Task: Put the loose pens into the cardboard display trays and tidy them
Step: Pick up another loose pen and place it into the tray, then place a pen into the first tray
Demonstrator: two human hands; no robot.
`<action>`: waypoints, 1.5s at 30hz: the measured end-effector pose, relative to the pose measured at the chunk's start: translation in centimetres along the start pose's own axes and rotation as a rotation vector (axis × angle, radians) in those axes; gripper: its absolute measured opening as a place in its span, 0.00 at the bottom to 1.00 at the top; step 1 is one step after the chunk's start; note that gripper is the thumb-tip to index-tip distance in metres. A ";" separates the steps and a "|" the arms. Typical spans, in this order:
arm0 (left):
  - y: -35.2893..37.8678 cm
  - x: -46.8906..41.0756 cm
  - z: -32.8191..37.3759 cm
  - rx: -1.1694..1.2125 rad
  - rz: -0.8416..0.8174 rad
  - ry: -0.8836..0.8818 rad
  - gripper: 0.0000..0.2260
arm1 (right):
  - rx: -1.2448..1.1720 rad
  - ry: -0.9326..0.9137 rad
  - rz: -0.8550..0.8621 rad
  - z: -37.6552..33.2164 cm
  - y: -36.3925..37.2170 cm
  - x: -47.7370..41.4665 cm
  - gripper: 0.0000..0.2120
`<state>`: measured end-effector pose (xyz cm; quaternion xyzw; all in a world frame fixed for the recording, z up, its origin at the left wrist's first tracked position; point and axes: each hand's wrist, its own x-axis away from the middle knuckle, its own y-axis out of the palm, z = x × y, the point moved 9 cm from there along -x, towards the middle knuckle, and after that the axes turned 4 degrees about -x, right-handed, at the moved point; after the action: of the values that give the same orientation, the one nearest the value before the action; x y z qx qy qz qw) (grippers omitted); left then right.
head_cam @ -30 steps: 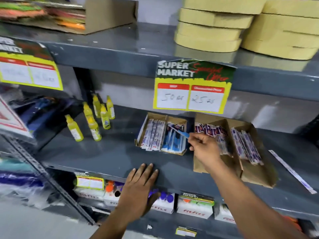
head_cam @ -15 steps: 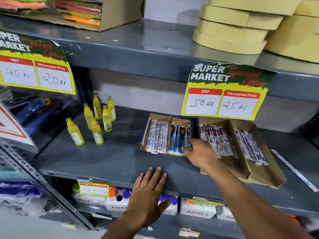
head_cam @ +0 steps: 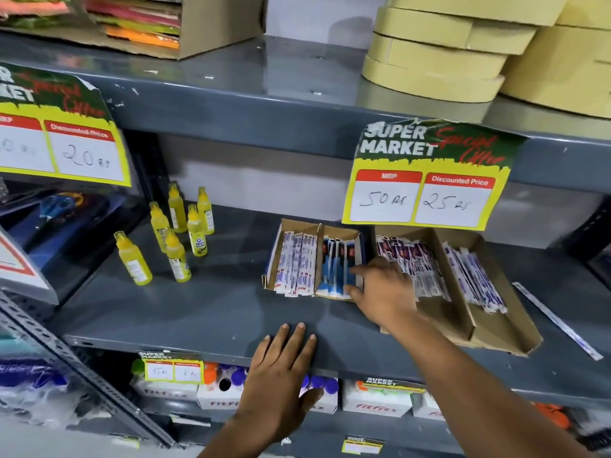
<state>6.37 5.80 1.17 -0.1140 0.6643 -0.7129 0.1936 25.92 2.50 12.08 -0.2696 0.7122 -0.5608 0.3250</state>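
Note:
Two cardboard display trays stand on the grey middle shelf. The small left tray holds white-red packed pens in its left half and blue packed pens in its right half. The larger right tray holds purple-white packed pens in two rows. My right hand lies at the small tray's right front corner, fingers spread and touching the blue pens. My left hand rests flat on the shelf's front edge, holding nothing. One loose packed pen lies on the shelf to the right of the large tray.
Several yellow glue bottles stand on the shelf at the left. A yellow price card hangs from the upper shelf above the trays. Tape rolls sit on the top shelf. White boxes line the shelf below.
My right hand held a blue pen above the small tray one second ago; now the pen lies in the tray and the hand presses against the blue pens. The view shifted left.

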 end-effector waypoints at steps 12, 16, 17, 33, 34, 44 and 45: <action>0.4 -1.8 2.1 -0.039 0.028 -0.193 0.37 | -0.327 0.539 0.344 26.8 -7.0 7.6 0.11; 0.1 -2.3 2.5 -0.055 0.015 -0.218 0.34 | -0.108 0.861 0.134 35.4 -4.3 11.9 0.15; 0.1 -2.2 2.2 -0.062 0.011 -0.224 0.33 | -0.085 0.897 0.089 36.6 -3.9 12.5 0.15; 0.0 -1.8 2.6 -0.116 0.005 -0.300 0.34 | -0.462 0.668 0.380 37.9 -7.5 12.9 0.10; 0.0 -1.8 2.7 -0.119 0.003 -0.306 0.34 | -0.610 0.591 0.415 36.4 -8.0 12.2 0.09; -0.6 -1.6 3.5 -0.115 -0.059 -0.356 0.38 | -0.999 -0.002 -0.205 20.6 -8.3 10.1 0.06; -0.7 -1.6 3.6 -0.111 -0.061 -0.359 0.38 | -0.991 -0.005 -0.219 20.3 -8.4 10.2 0.06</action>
<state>9.26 3.28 2.31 -0.2698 0.6536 -0.6490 0.2808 35.08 -19.65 15.38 -0.4656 0.8596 -0.1858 0.0991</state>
